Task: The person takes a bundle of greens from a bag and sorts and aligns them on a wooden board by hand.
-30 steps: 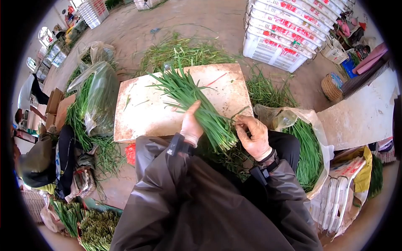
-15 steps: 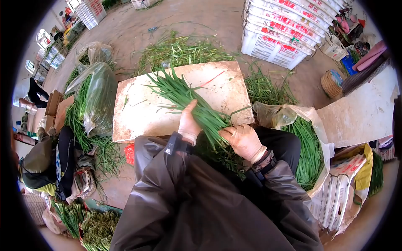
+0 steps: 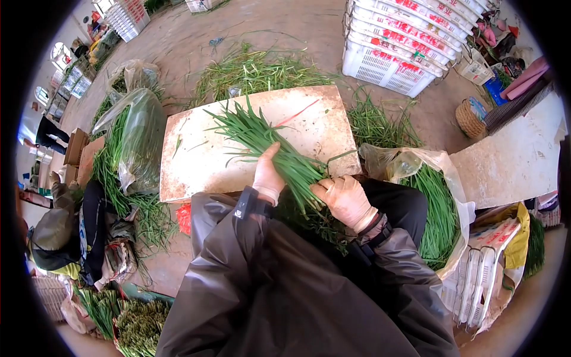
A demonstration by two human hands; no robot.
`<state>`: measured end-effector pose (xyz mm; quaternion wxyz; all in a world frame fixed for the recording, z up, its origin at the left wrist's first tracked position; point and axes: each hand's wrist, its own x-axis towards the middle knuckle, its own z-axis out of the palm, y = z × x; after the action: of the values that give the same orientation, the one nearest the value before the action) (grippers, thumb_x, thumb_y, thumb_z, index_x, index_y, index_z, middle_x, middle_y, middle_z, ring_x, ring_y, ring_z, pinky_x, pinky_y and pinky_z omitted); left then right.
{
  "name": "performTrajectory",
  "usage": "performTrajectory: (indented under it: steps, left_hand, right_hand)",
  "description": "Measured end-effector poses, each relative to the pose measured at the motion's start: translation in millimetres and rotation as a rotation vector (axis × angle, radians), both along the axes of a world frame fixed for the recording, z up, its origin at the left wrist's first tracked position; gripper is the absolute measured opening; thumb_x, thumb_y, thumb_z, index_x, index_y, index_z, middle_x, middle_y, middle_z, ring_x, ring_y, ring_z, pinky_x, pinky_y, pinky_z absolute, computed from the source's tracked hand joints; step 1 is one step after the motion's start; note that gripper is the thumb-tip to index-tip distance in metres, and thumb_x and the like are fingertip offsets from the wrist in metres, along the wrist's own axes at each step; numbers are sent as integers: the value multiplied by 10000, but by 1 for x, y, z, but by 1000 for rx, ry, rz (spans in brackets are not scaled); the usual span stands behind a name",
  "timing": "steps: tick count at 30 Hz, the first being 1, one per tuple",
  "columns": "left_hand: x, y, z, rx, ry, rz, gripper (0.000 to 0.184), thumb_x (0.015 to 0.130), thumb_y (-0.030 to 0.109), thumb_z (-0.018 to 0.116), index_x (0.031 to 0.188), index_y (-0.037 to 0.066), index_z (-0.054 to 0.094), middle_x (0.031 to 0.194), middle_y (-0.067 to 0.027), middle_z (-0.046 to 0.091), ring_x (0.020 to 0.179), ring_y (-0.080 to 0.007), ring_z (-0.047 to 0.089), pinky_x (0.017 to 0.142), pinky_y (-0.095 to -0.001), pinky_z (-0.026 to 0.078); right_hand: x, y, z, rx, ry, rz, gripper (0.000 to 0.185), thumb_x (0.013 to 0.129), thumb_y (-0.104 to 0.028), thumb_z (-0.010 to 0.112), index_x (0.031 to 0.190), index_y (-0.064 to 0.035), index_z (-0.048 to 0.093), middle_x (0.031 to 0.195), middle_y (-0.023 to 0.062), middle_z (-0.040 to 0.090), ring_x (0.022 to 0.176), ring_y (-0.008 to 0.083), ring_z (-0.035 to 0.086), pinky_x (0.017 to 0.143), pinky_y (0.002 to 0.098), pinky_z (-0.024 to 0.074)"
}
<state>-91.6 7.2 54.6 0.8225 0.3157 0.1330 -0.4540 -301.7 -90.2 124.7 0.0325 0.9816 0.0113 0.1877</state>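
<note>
A bundle of long green stalks (image 3: 253,132) lies slantwise over the pale, stained board (image 3: 196,160), its leafy tips on the board and its cut ends toward my lap. My left hand (image 3: 269,177) wraps round the middle of the bundle, thumb on top. Near the cut ends, my right hand (image 3: 347,202), in a thin glove, pinches the lower stalks with its fingers pressed together. A thin red strip (image 3: 299,113) lies on the board above the bundle.
Stacked white crates (image 3: 395,50) stand at the upper right. Bags of green stalks flank me, one at left (image 3: 143,143) and one at right (image 3: 433,214). Loose stalks (image 3: 256,74) litter the floor beyond the board. A co-worker (image 3: 56,229) sits at far left.
My right hand has moved left and down from beside the bundle onto its lower stalks and closed there. The bundle has shifted slightly left. A person at far left has moved.
</note>
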Motion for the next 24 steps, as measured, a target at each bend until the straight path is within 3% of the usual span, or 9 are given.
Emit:
performTrajectory:
  steps: [14,24]
  left_hand:
    - [3,-2,-15,22,1,-24,332,984,237,671,1264,60,656,1239,-107,686,1114,-313,631,1010,-461,512]
    - [2,-2,3,45,-20,-48,340,1015,259,622,1265,28,634,1239,-145,681,1124,-341,637,1016,-506,515]
  right_hand:
    - [-4,-6,-8,137,169,77,106,817,-109,627,916,-144,637,800,27,623,772,236,688,688,387,525]
    - [-23,-20,-22,307,460,-53,186,772,-43,653,948,-93,684,869,116,706,836,359,706,720,462,554]
